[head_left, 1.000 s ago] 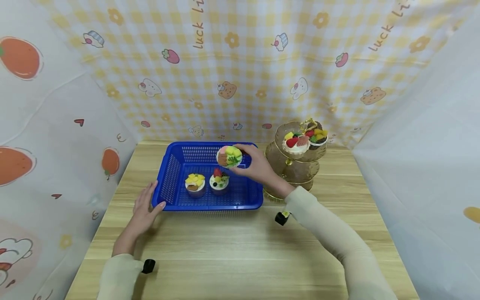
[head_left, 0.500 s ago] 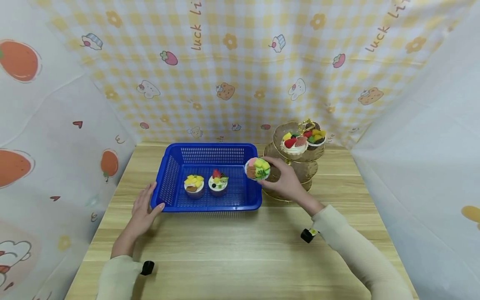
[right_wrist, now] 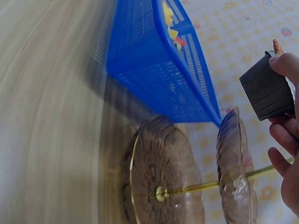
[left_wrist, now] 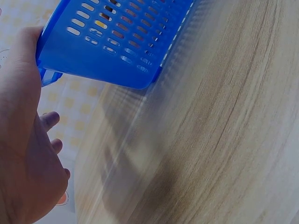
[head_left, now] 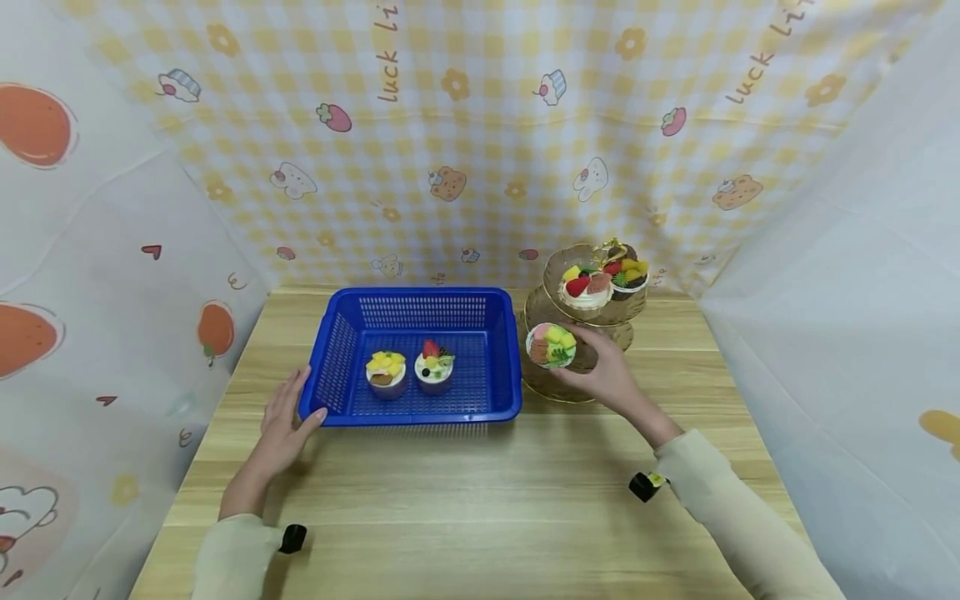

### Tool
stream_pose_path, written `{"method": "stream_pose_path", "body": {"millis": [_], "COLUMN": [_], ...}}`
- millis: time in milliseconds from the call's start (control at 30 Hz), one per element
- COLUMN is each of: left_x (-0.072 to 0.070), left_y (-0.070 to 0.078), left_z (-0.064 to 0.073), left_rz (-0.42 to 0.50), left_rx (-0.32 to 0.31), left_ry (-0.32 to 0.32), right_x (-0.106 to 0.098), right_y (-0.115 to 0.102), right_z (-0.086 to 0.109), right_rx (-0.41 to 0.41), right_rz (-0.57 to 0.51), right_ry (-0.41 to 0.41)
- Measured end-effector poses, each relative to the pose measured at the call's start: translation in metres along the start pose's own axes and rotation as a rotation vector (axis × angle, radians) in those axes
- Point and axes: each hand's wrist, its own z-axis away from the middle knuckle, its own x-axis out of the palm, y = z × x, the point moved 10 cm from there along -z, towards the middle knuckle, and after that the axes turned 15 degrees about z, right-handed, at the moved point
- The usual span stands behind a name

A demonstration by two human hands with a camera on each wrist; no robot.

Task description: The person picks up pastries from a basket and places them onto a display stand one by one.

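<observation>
My right hand [head_left: 603,371] pinches a toy cupcake [head_left: 551,347] topped with yellow, green, pink and brown pieces; its dark cup [right_wrist: 267,86] shows in the right wrist view. The cupcake overlaps the lower tiers of a gold-rimmed tiered stand [head_left: 621,336] in the head view. With fingers fairly straight, my left hand [head_left: 281,425] rests at the near left corner of a blue plastic basket [head_left: 408,419], thumb at the rim. Inside the basket stand a cupcake with yellow cubes [head_left: 387,375] and one with a strawberry [head_left: 434,367].
On the stand's top tier sit a fruit tart [head_left: 586,290] and a dark fruit cupcake [head_left: 627,275], beside a gold handle. Everything stands on a wooden table [head_left: 450,508]. Behind it hangs a yellow checked curtain [head_left: 495,133], with pale sheets at both sides.
My right hand has carried the cupcake rightward and slightly down, from above the basket to in front of the tiered stand. My left hand stays at the basket corner.
</observation>
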Motion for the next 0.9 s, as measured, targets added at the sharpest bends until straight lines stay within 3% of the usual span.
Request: {"method": "stream_pose_path", "body": {"millis": [333,900], "left_x": [0.0,0.001], "left_y": [0.001,0.002], "left_z": [0.001,0.0], "left_rz": [-0.005,-0.009], "left_rx": [-0.019,0.0], "left_ry": [-0.004,0.003], "right_x": [-0.005,-0.01], "right_y": [0.026,0.06], "right_z": [0.006,-0.001], "right_rx": [0.041,0.204], "right_rz": [0.036,0.111], "right_ry": [0.045,0.058]}}
